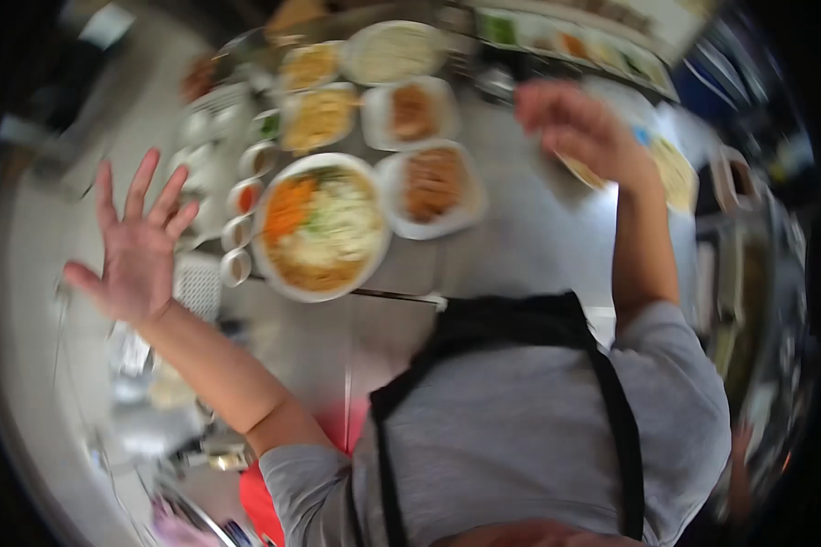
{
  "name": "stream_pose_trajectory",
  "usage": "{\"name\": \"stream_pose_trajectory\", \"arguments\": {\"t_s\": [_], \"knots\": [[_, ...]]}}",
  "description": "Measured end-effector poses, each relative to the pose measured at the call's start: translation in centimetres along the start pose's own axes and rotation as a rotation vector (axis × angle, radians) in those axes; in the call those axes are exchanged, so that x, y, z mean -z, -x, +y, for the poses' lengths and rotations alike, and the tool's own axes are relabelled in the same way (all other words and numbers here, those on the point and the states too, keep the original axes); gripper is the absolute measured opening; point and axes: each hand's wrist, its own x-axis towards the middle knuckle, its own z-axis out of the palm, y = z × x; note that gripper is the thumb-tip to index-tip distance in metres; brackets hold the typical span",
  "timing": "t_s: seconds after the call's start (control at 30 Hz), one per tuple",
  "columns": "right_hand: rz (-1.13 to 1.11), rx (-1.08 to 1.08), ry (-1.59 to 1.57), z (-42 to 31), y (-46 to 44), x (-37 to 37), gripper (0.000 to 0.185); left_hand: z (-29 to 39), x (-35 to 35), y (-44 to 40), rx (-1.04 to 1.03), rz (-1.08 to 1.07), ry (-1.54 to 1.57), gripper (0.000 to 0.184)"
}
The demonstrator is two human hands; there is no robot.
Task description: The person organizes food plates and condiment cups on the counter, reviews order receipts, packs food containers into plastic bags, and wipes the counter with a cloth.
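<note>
Out past the counter's left edge, the left hand [137,264] is held up, palm to the camera, fingers and thumb spread wide; nothing in it. Just beyond its fingertips, pale rounded objects [196,128], too blurred to name. White perforated basket [196,281] just right of the wrist.

Between the two hands, on the metal counter [511,228]: large white bowl [322,297], orange shreds [289,205] and pale strips kept in separate patches, perhaps so each stays easy to tell apart. Small cups line the bowl's left side, toward the left hand; likely ranked there to leave the middle free for larger dishes. White square dish [472,196] beside the bowl, on the right hand's side, holding brown pieces. Yellow shreds [319,117] farther forward, probably portioned by kind.

Right hand [584,128] raised over the counter's right side, fingers curved leftward, smeared by motion. Cannot tell whether they pinch anything. Pale yellow pieces [680,178] lie right of its wrist.
</note>
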Motion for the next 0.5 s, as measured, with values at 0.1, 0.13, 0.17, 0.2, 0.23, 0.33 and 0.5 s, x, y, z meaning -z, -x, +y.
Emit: {"name": "stream_pose_trajectory", "arguments": {"t_s": [0.1,0.13,0.17,0.2,0.23,0.33,0.5], "knots": [[0.323,-0.041,-0.040,-1.2,6.4,5.9,0.034,-5.8,-2.7,-1.6,0.139,-0.158,0.161,0.094],[0.406,-0.069,0.008,-1.4,8.4,7.2,0.032,-7.5,-3.9,-2.0,0.174,-0.188,0.203,0.094],[0.467,-0.142,0.031,-0.4,10.8,8.7,0.028,-9.3,-6.0,-2.5,0.208,-0.213,0.233,0.094],[0.442,-0.368,0.148,1.6,13.3,10.2,0.026,-11.0,-7.5,-2.9,0.234,-0.237,0.264,0.094],[0.494,-0.467,0.396,3.1,15.2,10.5,0.022,-12.7,-9.0,-3.2,0.264,-0.264,0.323,0.092],[0.253,-0.915,0.832,6.6,20.2,11.5,0.015,-17.3,-13.2,-4.0,0.358,-0.372,0.476,0.086],[0.466,-0.807,0.571,12.2,20.8,9.2,0.015,-23.3,-20.1,-5.1,0.555,-0.343,0.603,0.081]]}}
